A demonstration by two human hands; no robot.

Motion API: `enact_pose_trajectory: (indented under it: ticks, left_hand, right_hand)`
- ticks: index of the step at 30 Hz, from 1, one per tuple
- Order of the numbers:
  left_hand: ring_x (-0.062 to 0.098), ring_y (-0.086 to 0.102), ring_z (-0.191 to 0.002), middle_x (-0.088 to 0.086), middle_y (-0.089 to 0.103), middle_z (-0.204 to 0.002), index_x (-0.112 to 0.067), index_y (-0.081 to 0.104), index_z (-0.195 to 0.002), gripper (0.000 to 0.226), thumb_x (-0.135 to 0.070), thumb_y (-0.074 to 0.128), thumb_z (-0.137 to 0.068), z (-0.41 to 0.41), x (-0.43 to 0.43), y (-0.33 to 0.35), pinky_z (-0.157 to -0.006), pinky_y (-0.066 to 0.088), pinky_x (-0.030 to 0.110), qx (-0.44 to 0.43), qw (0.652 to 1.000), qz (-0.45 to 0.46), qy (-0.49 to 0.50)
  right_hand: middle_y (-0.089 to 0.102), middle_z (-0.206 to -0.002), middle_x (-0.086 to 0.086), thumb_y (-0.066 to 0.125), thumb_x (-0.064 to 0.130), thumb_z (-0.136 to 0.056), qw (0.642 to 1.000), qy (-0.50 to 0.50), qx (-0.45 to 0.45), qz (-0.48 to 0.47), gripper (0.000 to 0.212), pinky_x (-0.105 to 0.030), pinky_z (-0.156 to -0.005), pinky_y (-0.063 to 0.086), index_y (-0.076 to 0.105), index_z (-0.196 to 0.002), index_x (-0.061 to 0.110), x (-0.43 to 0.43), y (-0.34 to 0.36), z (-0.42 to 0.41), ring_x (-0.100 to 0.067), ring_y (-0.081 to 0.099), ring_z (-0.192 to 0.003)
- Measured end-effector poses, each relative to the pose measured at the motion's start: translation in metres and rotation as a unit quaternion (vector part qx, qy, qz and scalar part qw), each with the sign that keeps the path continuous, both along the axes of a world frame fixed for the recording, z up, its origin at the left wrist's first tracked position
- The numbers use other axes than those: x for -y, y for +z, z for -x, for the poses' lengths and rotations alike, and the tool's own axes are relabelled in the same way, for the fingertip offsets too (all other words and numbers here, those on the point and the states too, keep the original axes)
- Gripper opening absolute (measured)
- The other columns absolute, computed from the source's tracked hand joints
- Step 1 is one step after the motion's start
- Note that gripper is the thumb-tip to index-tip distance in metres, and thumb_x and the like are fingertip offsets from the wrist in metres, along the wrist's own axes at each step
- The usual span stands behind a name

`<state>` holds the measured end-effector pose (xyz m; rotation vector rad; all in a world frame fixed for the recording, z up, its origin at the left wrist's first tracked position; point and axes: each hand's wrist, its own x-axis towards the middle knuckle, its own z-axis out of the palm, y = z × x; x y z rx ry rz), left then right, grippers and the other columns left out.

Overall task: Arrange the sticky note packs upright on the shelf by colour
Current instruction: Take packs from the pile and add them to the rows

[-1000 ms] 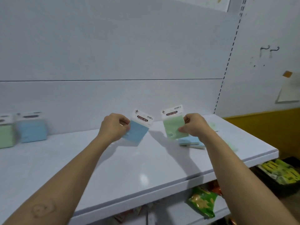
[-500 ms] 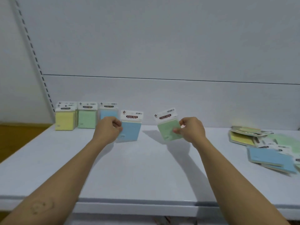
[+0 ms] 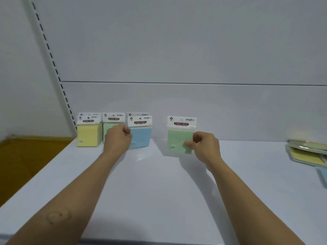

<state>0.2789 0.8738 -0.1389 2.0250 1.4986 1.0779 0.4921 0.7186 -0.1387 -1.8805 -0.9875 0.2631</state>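
Sticky note packs (image 3: 87, 136), pastel pads under white "STICKY NOTE" headers, are standing upright at the back left of the shelf (image 3: 159, 191). The left hand (image 3: 117, 140) is pinching a blue pack (image 3: 140, 137) at their right end; the right hand (image 3: 206, 146) is pinching a green pack (image 3: 179, 140) upright, mid-shelf.

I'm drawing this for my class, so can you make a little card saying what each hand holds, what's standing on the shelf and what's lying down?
Left grip: holds the blue sticky note pack upright, just in front of the back blue pack
Right grip: pinches the green sticky note pack upright, apart from the row
Standing row: yellow packs, standing green pack, then the back blue pack, at the back left of the white shelf
Lying flat: loose pile of packs, far right
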Motion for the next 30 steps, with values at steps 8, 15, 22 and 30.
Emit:
enact_pose_trajectory:
  ticks: [8,15,22,30]
  left_hand:
    - [0.032,0.064,-0.087,0.013,0.07,-0.087,-0.01,0.07,-0.084,0.009,-0.01,0.062,-0.079,-0.001,-0.027,-0.006,-0.077,0.05,0.033,-0.036,0.999,-0.022,0.014]
    - [0.026,0.065,-0.08,0.008,0.072,-0.081,-0.013,0.074,-0.081,0.008,-0.015,0.067,-0.078,0.001,-0.044,-0.009,-0.073,0.048,0.029,-0.056,0.998,-0.025,0.006]
    - [0.027,0.063,-0.075,0.008,0.07,-0.077,-0.017,0.069,-0.07,0.012,-0.014,0.062,-0.079,0.001,-0.049,-0.009,-0.064,0.047,0.03,-0.081,0.995,-0.056,0.021]
    - [0.022,0.062,-0.084,-0.006,0.065,-0.077,-0.023,0.065,-0.089,0.019,-0.04,0.065,-0.081,0.006,-0.036,-0.013,-0.073,0.048,0.032,-0.089,0.99,-0.108,-0.018]
  right_hand:
    - [0.06,-0.068,0.003,0.075,0.019,-0.076,0.999,0.004,-0.019,-0.035,0.011,-0.031,-0.065,0.042,0.069,-0.079,0.01,-0.035,0.001,0.01,-0.018,0.052,-0.067]
    - [0.068,-0.08,0.002,0.072,0.018,-0.079,0.993,-0.043,-0.031,-0.105,0.007,-0.027,-0.067,0.046,0.069,-0.086,0.016,-0.051,-0.01,0.019,-0.018,0.062,-0.076]
    - [0.07,-0.084,0.002,0.072,0.019,-0.08,0.995,-0.041,-0.007,-0.093,0.01,-0.03,-0.075,0.05,0.07,-0.09,0.016,-0.048,-0.019,0.027,-0.017,0.064,-0.08]
    - [0.068,-0.079,0.006,0.074,0.018,-0.078,0.997,-0.035,-0.015,-0.066,0.01,-0.022,-0.068,0.044,0.072,-0.088,0.02,-0.047,-0.02,0.028,-0.014,0.062,-0.076]
